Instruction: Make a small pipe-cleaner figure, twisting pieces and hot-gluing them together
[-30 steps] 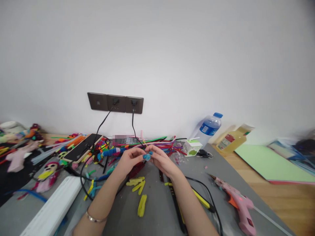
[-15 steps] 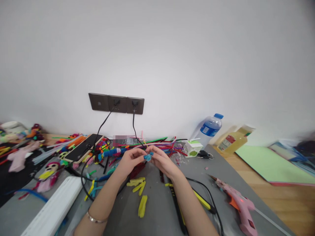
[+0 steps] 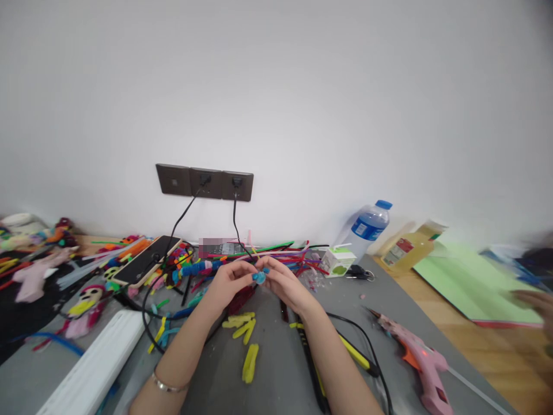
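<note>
My left hand (image 3: pixel 228 282) and my right hand (image 3: pixel 283 283) meet above the grey table (image 3: pixel 276 369), fingertips pinched together on a small blue piece (image 3: pixel 259 277), a coiled bit of pipe cleaner as far as I can tell. Both hands are closed on it. Just below them lie several yellow pipe-cleaner bits (image 3: pixel 242 327) and a longer yellow piece (image 3: pixel 249 362). A dark red fuzzy piece (image 3: pixel 240 299) rests under my left hand.
A pink glue gun (image 3: pixel 417 360) lies at the right, its black cable (image 3: pixel 363 340) running past my right forearm. Coloured pipe cleaners (image 3: pixel 276 253), a phone (image 3: pixel 144 259), a water bottle (image 3: pixel 367 226), a small carton (image 3: pixel 339 259) and wall sockets (image 3: pixel 204 181) are behind. Another person's hand (image 3: pixel 533 302) shows at far right.
My hands stay pinched on the blue piece with almost no movement. A blurred hand of another person has come into view at the far right over the green sheet.
</note>
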`<state>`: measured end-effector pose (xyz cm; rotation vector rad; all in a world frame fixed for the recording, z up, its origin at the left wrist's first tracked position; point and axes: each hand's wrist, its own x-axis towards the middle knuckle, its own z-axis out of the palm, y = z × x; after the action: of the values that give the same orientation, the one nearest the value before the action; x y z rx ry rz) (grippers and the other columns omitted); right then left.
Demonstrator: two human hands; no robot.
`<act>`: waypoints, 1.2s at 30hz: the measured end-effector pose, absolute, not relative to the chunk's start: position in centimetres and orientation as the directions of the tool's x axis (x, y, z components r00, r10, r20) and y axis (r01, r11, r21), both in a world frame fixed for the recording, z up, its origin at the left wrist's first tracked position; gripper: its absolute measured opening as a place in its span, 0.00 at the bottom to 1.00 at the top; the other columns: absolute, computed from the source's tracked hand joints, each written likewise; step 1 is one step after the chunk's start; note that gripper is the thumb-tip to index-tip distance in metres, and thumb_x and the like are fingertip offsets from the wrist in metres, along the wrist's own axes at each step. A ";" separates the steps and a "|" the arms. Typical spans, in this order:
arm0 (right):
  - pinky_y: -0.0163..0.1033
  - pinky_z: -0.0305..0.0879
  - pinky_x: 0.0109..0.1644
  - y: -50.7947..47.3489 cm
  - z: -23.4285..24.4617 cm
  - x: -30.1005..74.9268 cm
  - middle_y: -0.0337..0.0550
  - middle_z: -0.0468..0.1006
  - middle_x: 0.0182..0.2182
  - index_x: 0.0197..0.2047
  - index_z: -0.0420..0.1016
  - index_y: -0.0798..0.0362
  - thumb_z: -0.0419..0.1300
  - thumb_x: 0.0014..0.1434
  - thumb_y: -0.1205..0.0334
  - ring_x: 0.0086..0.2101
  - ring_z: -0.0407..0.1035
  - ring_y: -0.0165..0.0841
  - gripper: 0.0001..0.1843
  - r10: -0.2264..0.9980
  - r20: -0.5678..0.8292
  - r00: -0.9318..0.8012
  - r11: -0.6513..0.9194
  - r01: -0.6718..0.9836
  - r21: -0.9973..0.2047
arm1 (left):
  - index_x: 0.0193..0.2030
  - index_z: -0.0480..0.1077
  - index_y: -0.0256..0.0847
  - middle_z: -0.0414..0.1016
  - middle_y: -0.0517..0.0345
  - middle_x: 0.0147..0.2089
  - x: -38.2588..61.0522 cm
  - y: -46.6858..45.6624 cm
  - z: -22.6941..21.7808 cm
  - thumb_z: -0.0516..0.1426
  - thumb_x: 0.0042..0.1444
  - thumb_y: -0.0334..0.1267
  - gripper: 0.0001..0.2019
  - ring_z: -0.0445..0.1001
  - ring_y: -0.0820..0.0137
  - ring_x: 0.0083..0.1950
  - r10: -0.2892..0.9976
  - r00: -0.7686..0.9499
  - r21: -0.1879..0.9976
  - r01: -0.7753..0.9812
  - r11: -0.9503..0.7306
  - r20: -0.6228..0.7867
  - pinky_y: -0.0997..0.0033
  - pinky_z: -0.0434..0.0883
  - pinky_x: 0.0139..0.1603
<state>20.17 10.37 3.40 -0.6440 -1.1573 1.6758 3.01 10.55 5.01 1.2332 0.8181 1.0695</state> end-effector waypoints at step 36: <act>0.38 0.62 0.38 11.2 2.5 19.9 0.40 0.69 0.32 0.40 0.71 0.49 0.66 0.55 0.52 0.34 0.64 0.33 0.14 0.871 0.399 -0.286 0.371 -0.150 -0.916 | 0.43 0.70 0.41 0.78 0.50 0.42 -1.4 13.2 3.8 0.52 0.55 0.32 0.10 0.73 0.59 0.48 0.871 0.047 0.666 0.625 -0.408 0.489 0.59 0.69 0.50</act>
<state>19.88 11.24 2.53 -0.6744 -1.5267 1.1588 -1.42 13.25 3.82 2.0544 1.5231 1.2918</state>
